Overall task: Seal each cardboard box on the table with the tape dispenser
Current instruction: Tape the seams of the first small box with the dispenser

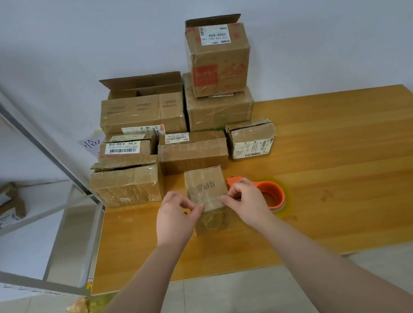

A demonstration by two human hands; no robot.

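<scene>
Yellow wooden worktop [339, 175], grey wall [315, 28] behind: stacked brown cardboard boxes [143, 112]; orange tape dispenser [273, 194]; small brown carton [206, 183], pinched by fingers [234, 192] of left hand [175, 216] and right hand [247, 202].

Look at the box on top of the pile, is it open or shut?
Open. The top box has its back flap standing straight up instead of lying flat. Its inside is hidden.

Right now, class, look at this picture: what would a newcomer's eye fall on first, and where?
The left hand and right hand pinch a small box at the near middle of the table. A bright orange tape dispenser lies just right of it. Behind, stacked cardboard boxes rise against the wall.
</scene>
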